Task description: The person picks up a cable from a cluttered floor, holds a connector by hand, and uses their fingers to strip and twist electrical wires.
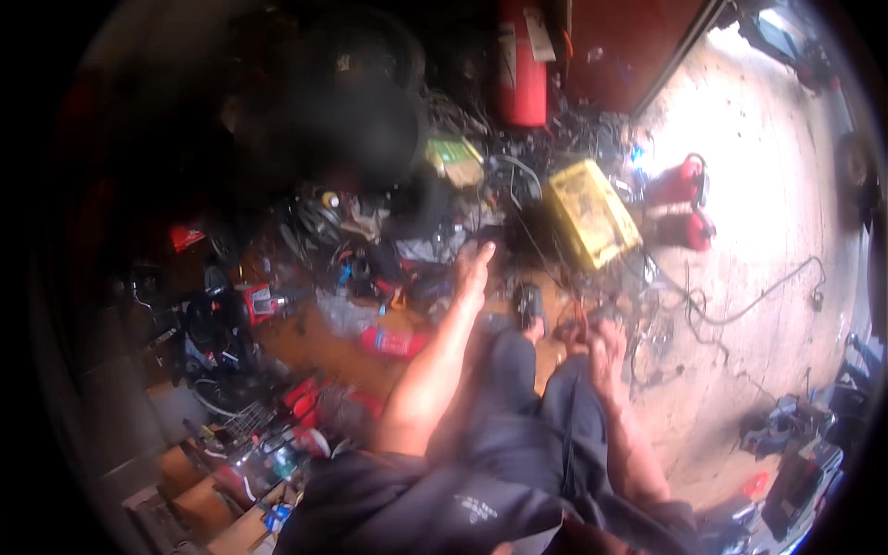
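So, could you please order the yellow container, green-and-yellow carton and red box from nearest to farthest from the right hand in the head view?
1. Yellow container: ahead of the right hand.
2. Green-and-yellow carton: farther ahead, to the left.
3. Red box: well over on the left.

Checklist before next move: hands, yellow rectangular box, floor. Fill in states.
1. Left hand apart from yellow rectangular box: ok, visible gap.
2. Right hand empty: cannot tell, blurred.
3. Yellow rectangular box in plain view: ok.
4. Pale floor at right free of cable: not ok, long dark cable lies there.
5. Brown floor beside left forearm unobstructed: not ok, red oblong object lies there.
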Tool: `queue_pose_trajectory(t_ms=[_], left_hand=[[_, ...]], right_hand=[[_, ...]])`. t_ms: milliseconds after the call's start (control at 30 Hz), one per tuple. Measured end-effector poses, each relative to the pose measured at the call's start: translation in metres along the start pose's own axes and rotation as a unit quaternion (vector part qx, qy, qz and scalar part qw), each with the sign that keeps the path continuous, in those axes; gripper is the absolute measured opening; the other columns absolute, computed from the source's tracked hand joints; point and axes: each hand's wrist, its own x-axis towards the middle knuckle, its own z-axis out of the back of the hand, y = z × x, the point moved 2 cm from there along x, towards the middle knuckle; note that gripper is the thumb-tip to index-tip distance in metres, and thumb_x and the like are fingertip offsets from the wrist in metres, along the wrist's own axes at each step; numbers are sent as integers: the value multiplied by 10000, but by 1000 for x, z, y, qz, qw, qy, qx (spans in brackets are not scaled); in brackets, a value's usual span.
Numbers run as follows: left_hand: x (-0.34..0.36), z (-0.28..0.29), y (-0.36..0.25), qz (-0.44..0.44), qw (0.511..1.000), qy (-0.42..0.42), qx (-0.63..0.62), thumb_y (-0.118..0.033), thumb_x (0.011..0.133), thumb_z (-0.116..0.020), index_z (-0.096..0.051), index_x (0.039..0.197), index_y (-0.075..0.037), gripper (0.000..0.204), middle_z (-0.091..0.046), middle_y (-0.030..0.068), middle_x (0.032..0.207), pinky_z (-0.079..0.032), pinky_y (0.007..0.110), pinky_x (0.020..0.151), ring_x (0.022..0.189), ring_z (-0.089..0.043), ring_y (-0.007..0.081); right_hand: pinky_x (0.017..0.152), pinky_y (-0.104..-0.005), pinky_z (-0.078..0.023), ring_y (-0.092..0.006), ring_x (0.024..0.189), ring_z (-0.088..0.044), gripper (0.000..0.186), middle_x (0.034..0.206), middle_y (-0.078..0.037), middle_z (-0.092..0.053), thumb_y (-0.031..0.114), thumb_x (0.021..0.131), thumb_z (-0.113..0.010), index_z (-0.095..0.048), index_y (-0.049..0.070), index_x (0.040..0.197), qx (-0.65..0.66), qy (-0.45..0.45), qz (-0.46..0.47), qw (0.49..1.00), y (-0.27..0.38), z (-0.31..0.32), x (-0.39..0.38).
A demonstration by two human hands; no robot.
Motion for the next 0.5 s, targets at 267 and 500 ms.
queue_pose_trajectory(t_ms=[267,500], left_hand=[[125,-102,88,280,899,241,-233,-504,791,-612,-481,1195,-104,583,-517,151,1125,-480,465,739,933,-580,298],[91,-146,-19,-107,984,138,27,-225,899,-476,-518,733,-100,212,-471,10,583,-371,325,398,459,-449,156]], right_hand=[[555,-369,-413,-321,631,-531,128,713,-147,-534,91,795,-477,-562,-2,773,345,151,-264,888,-10,-3,-36],[555,-368,-410,-314,641,-529,124,697,-160,-507,103,763,-492,-537,-13,761,308,196,-234,901,-21,-4,-86]])
